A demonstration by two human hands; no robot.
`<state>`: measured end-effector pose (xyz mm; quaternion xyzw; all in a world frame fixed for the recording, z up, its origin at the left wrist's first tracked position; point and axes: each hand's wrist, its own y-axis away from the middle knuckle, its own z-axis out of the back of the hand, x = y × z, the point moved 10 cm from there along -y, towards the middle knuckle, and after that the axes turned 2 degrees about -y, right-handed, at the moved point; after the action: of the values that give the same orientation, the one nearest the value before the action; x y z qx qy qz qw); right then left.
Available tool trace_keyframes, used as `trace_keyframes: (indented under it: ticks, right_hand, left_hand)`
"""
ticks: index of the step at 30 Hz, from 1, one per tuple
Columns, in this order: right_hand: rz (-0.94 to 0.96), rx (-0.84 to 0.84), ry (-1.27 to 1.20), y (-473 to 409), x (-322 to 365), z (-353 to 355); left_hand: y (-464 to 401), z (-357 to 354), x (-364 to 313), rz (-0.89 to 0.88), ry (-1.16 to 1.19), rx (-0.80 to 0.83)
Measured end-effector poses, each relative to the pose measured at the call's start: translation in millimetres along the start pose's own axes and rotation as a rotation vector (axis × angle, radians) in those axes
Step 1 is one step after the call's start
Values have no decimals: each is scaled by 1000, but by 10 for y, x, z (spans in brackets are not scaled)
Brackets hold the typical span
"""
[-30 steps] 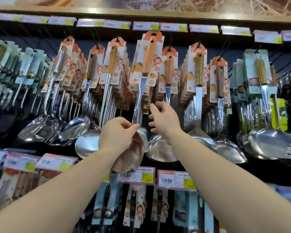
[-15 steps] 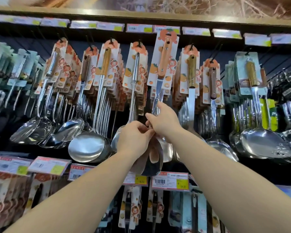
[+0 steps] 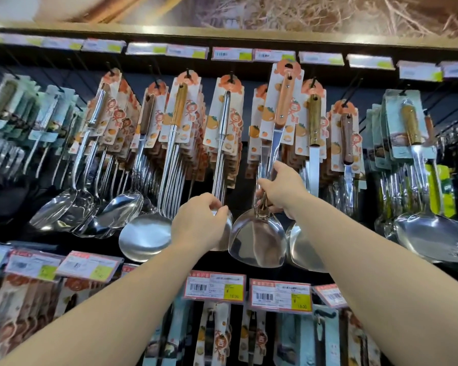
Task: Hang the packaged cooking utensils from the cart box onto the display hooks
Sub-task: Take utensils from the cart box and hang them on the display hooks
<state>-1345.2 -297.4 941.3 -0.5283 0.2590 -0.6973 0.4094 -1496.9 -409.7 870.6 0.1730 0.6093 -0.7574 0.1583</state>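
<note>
Since half a second ago the spatula (image 3: 273, 154) shifted right and the left hand (image 3: 200, 223) let go of it. Right hand (image 3: 282, 187) fingers pinch the metal shaft just above the blade; its card top sits up by a hook (image 3: 289, 66). Left of the spatula, the left hand's fingers curl on a hanging ladle (image 3: 222, 165). Price tags (image 3: 279, 295) sit below the spatula.

Two bare hands are up at the rack, the left hand (image 3: 200, 223) and the right hand (image 3: 282, 187). One packaged spatula (image 3: 280, 122) is held. Three barcode price tags (image 3: 214, 286) read clearly below; the crowded hanging utensils cannot be counted reliably.
</note>
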Motion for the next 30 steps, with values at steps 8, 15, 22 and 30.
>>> trace_keyframes:
  ticks: [8,15,22,30]
  right_hand:
    - [-15,54,36,-78,82,-19]
    - [-36,101,-3,5,-122,-189]
    - [-35,39,39,0,-226,-169]
    - [-20,40,153,-204,-11,-55]
  left_hand:
    - [-94,19,54,-21,-11,-18]
    - [-82,-1,112,-15,5,-18]
    - [-102,-33,103,-57,19,-15]
    - [-127,-87,127,-75,5,-17]
